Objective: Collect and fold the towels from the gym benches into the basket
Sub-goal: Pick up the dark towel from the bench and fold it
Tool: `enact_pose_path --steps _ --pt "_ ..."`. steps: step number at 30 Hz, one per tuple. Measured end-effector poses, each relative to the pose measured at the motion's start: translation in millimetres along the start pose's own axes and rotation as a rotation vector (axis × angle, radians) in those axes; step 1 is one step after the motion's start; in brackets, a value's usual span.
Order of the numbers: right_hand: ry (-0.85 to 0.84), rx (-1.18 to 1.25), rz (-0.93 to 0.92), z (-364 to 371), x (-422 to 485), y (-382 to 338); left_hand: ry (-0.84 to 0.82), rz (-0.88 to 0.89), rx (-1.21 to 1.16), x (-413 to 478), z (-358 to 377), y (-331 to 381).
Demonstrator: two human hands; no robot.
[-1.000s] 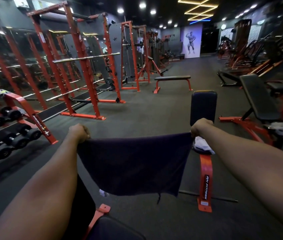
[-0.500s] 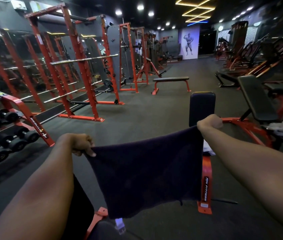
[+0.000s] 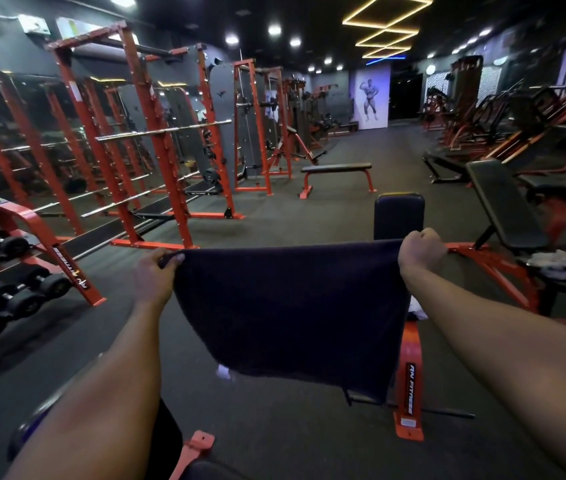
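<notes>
A dark purple towel (image 3: pixel 292 313) hangs spread flat in front of me, held by its two top corners. My left hand (image 3: pixel 152 277) pinches the left corner and my right hand (image 3: pixel 420 252) is closed on the right corner. The towel's lower edge hangs free above the floor. Behind it stands an upright seat bench (image 3: pixel 398 216) with an orange base; a bit of white cloth (image 3: pixel 418 310) shows on its seat past the towel's right edge. A light grey towel (image 3: pixel 558 266) lies crumpled on the incline bench at the right. No basket is in view.
A dumbbell rack (image 3: pixel 15 271) stands at the left, with orange squat racks (image 3: pixel 157 143) behind it. A flat bench (image 3: pixel 337 174) sits in the middle distance. Incline benches and machines (image 3: pixel 503 202) fill the right side. An orange bench foot (image 3: pixel 195 448) lies near my legs.
Both hands have levelled the towel's top edge after it was tilted, and my left hand has risen. The towel hangs straighter and wider.
</notes>
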State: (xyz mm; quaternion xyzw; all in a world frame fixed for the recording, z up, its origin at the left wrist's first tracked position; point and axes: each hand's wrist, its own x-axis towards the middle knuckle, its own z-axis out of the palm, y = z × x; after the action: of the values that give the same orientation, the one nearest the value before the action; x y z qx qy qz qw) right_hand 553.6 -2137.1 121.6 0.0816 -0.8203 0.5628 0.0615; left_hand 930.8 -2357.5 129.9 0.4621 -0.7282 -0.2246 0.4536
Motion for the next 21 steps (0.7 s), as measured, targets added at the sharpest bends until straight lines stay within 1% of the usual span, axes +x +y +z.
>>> enact_pose_path --steps 2,3,5,6,7,8,10,14,17,19,21 --pt "-0.043 -0.041 -0.015 5.6 -1.6 -11.2 0.109 -0.023 0.029 2.7 6.8 7.8" --pt "-0.069 -0.072 -0.002 9.1 -3.6 -16.5 0.149 -0.063 0.065 4.8 12.1 13.3" --pt "-0.134 -0.127 0.050 15.5 -12.2 -28.1 0.183 -0.264 0.160 6.5 23.2 29.6" --pt "-0.175 -0.145 0.063 18.8 -18.2 -33.4 0.175 -0.366 0.205 4.9 29.1 40.3" --pt "-0.230 -0.164 0.057 22.9 -25.0 -39.8 0.150 -0.424 0.240 3.3 34.6 50.8" --pt "-0.290 -0.178 0.042 27.5 -33.3 -45.5 0.108 -0.432 0.271 3.4 41.6 60.5" --pt "-0.401 -0.178 -0.027 36.0 -53.1 -60.7 -0.005 -0.384 0.292 4.7 55.8 80.6" --pt "-0.599 -0.002 -0.182 60.3 -86.2 -79.7 -0.268 -0.263 0.145 5.9 77.7 117.5" --pt "-0.765 0.157 -0.225 64.6 -103.7 -91.7 -0.455 -0.199 0.089 -5.1 81.4 148.1" --pt "-0.862 0.175 -0.282 61.3 -107.6 -98.9 -0.550 -0.149 0.047 -7.8 80.3 158.4" --pt "-0.955 0.152 -0.325 54.9 -105.4 -101.7 -0.633 -0.138 -0.035 -7.5 74.0 159.7"
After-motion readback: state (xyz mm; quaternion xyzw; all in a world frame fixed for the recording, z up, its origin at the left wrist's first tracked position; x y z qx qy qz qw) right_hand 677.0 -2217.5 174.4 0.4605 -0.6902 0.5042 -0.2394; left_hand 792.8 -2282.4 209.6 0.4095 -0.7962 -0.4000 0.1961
